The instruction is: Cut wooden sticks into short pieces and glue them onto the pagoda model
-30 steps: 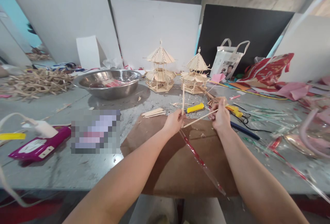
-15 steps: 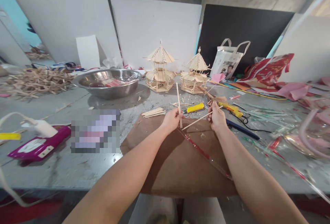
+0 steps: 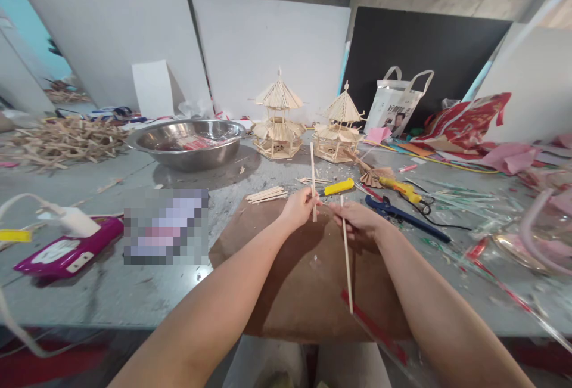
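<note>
My left hand [image 3: 297, 209] is closed on thin wooden sticks [image 3: 313, 167] that stand nearly upright; it looks like two side by side. Close by on the right, my right hand [image 3: 361, 219] pinches a single wooden stick [image 3: 347, 263], which slants down toward me over the brown board [image 3: 286, 281]. The fingertips of both hands almost meet. Past the lower end of that stick lies a red and clear plastic strip [image 3: 375, 325], blurred, reaching over the table's front edge. Behind my left hand is a small pile of sticks [image 3: 267, 195] beside a yellow utility knife [image 3: 338, 186].
Two stick-built pagodas [image 3: 279, 132] stand at the back, right of a steel basin [image 3: 187, 152]. A yellow glue gun [image 3: 402, 190] and a dark blue tool [image 3: 411, 219] lie to the right. At left are a purple power strip [image 3: 71, 248] and a pixelated flat object [image 3: 167, 227].
My right hand has moved left toward my left hand, and its stick has swung from crosswise to pointing down at me. The plastic strip has slid toward the table's front edge.
</note>
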A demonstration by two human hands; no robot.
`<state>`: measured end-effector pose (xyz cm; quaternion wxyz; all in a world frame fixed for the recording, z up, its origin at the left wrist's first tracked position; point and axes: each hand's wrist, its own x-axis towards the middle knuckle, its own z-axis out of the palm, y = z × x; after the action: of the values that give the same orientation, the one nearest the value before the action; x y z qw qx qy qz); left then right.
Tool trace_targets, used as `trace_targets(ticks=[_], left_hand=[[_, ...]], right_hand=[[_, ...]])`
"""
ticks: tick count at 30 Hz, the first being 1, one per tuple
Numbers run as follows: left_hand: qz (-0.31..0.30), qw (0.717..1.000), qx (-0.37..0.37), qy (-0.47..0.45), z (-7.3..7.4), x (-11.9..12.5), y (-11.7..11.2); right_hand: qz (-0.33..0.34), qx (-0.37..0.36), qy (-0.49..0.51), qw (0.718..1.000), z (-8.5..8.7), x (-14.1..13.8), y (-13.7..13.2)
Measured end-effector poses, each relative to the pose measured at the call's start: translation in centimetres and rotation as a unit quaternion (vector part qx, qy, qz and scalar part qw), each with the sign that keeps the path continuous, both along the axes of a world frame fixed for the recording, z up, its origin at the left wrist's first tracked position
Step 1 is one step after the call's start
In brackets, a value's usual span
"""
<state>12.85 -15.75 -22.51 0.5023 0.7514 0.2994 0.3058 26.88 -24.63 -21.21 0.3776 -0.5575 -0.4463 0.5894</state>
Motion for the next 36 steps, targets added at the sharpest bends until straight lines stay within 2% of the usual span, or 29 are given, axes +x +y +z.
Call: trace_targets(ticks=[3, 5, 7, 9, 11, 13, 14, 16, 17, 19, 22, 24, 27, 30, 32, 33, 34, 36], left_hand=[[-0.008, 1.000, -0.009, -0.002, 0.3, 0.0, -0.3], [-0.005, 1.000, -0.013, -0.001, 0.4, 0.0, -0.5], [-0.003, 1.000, -0.007, -0.001, 0.5, 0.0, -0.5], [-0.003, 1.000, 0.004, -0.002, 0.5, 0.1, -0.4], [-0.005, 1.000, -0.001, -0.004, 0.4, 0.1, -0.4], [-0.006, 1.000, -0.014, -0.011, 0.2, 0.1, -0.3], [-0.008, 1.000, -0.017, -0.014, 0.2, 0.1, -0.3], [-0.010, 1.000, -0.009, -0.016, 0.1, 0.1, -0.3], [-0.011, 1.000, -0.002, -0.015, 0.1, 0.0, -0.3], [-0.016, 1.000, 0.007, -0.008, 0.3, 0.0, -0.3], [-0.010, 1.000, 0.013, 0.006, 0.7, 0.0, -0.5], [-0.005, 1.000, 0.014, 0.006, 0.8, 0.0, -0.6], [-0.008, 1.000, 0.004, -0.006, 0.5, 0.0, -0.5], [-0.007, 1.000, 0.002, -0.008, 0.2, 0.0, -0.5], [-0.008, 1.000, 0.009, -0.008, 0.1, 0.0, -0.4], [-0.008, 1.000, 0.013, -0.009, 0.2, 0.0, -0.4], [-0.009, 1.000, 0.015, -0.009, 0.2, 0.0, -0.4], [-0.010, 1.000, 0.010, -0.004, 0.3, 0.1, -0.4]], right_hand=[[0.158, -0.031, -0.002, 0.987, 0.3, -2.0, -0.9], [0.237, -0.029, -0.008, 0.971, 0.5, -3.2, -1.4], [0.262, 0.001, -0.002, 0.965, 0.7, -3.8, -1.5], [0.191, 0.054, 0.032, 0.980, 0.9, -3.7, -1.3], [0.046, 0.118, 0.083, 0.988, 1.1, -3.1, -0.8], [-0.091, 0.168, 0.116, 0.975, 1.1, -2.3, -0.2], [-0.139, 0.182, 0.116, 0.966, 1.1, -1.9, 0.1], [-0.189, 0.178, 0.086, 0.962, 1.0, -1.4, 0.5], [-0.189, 0.162, 0.063, 0.967, 0.9, -1.2, 0.6], [-0.138, 0.117, 0.026, 0.983, 0.8, -1.3, 0.4], [0.042, 0.068, 0.019, 0.997, 0.9, -2.1, -0.6], [0.172, 0.042, 0.032, 0.984, 1.1, -3.0, -1.3], [0.324, -0.018, 0.036, 0.945, 1.6, -4.2, -2.2], [0.404, -0.044, 0.027, 0.913, 2.1, -4.8, -2.6], [0.395, -0.031, 0.026, 0.918, 2.3, -4.6, -2.7], [0.366, -0.014, 0.024, 0.930, 2.4, -4.3, -2.6], [0.312, 0.013, 0.017, 0.950, 2.5, -3.9, -2.4], [0.136, 0.087, -0.011, 0.987, 2.4, -2.7, -1.8]])
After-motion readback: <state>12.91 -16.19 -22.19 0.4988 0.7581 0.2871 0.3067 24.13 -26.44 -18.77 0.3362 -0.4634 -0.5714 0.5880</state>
